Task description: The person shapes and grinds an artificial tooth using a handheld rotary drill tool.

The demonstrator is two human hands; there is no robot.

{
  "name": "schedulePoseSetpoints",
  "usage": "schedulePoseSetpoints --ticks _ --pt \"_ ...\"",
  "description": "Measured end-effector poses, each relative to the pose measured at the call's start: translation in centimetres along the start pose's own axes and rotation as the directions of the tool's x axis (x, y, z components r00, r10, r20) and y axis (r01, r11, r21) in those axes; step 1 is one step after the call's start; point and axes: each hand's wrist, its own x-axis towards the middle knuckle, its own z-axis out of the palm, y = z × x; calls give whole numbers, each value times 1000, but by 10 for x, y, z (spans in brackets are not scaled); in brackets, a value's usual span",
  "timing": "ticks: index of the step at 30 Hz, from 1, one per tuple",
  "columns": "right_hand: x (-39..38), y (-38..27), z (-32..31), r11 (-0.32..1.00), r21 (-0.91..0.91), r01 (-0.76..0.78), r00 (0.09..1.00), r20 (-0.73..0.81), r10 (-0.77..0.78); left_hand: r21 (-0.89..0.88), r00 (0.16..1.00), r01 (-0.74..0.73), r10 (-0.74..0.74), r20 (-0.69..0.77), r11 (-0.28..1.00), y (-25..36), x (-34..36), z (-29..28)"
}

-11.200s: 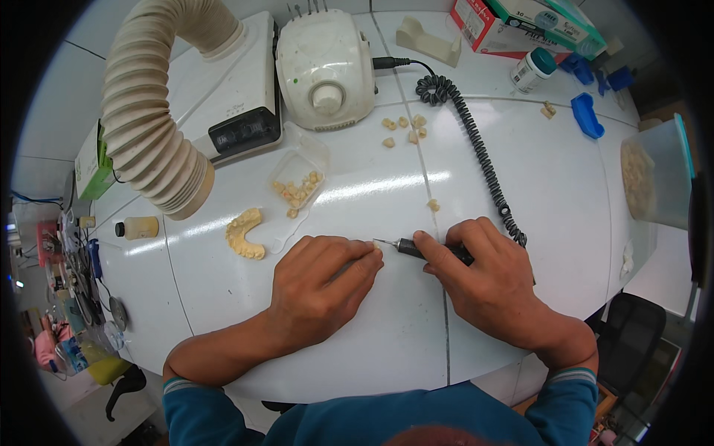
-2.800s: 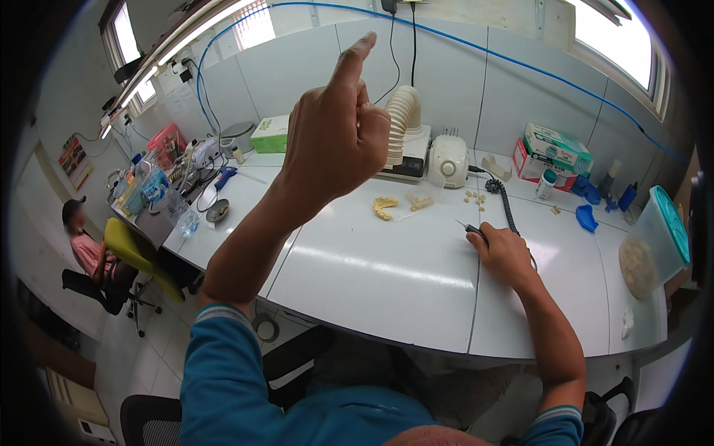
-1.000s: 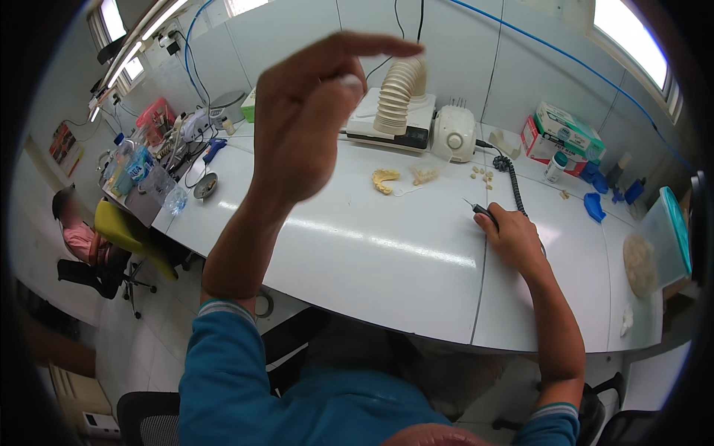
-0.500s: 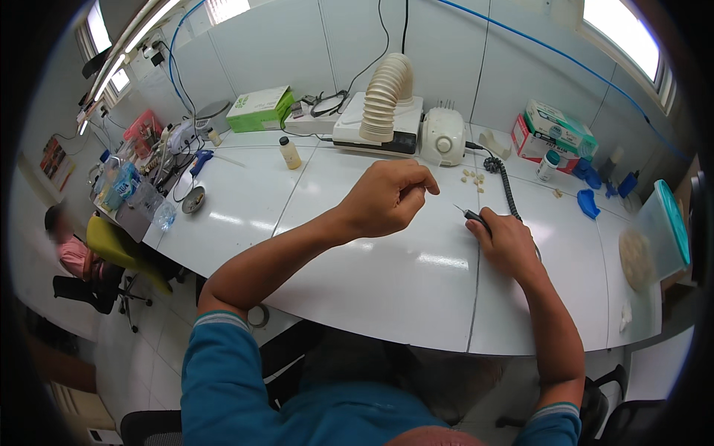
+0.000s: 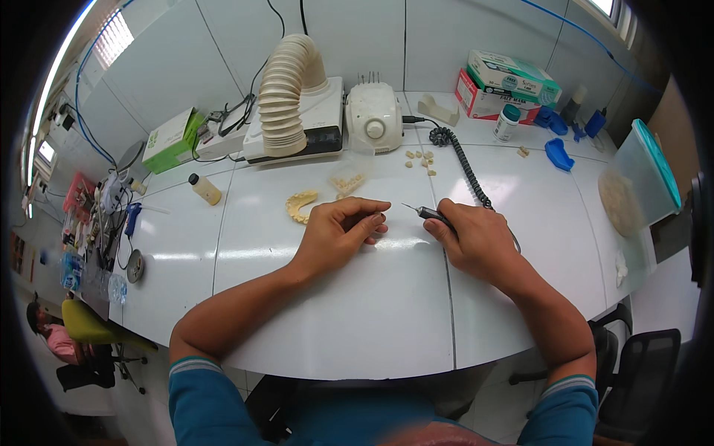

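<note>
My right hand point(image 5: 476, 238) grips a dark rotary handpiece point(image 5: 433, 215) like a pen. Its thin bur points left, a short gap from my left fingertips. My left hand point(image 5: 336, 236) is closed over the table, thumb and fingers drawn together; whatever small thing they may hold is hidden. Just beyond it lie a cream horseshoe-shaped dental model point(image 5: 300, 206) and a clear container point(image 5: 349, 181) with small tooth-like pieces in it. Farther back, several loose cream pieces point(image 5: 424, 157) rest on the white table. A coiled black cord point(image 5: 468, 165) runs from the white handpiece control unit point(image 5: 375, 123).
A white machine with a ribbed hose point(image 5: 280, 104) stands at the back. Left of it are a green box point(image 5: 169, 141) and a small capped bottle point(image 5: 205, 189). Stacked boxes point(image 5: 502, 89), a white bottle point(image 5: 507, 123), blue moulded pieces point(image 5: 558, 154) and a lidded tub point(image 5: 641, 178) are on the right.
My view has shifted right and closer. My left hand has come lower beside the bur, and the dental model and clear container now show beyond it. The handpiece stays in my right hand.
</note>
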Motion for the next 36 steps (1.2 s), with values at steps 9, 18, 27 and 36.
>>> schedulePoseSetpoints --ticks 9,18,27,36 --pt "-8 0 12 983 -3 185 980 -68 -185 -8 997 72 -72 2 997 9 0 2" --pt "-6 -5 17 972 -40 231 969 -82 -233 129 999 -33 28 37 991 6 -3 0" --pt "-5 -5 14 977 -45 208 976 -62 -210 193 999 -32 22 50 981 10 -2 1" --pt "-4 -8 16 978 -73 198 978 -54 -202 182 994 79 -92 63 980 13 3 -2"
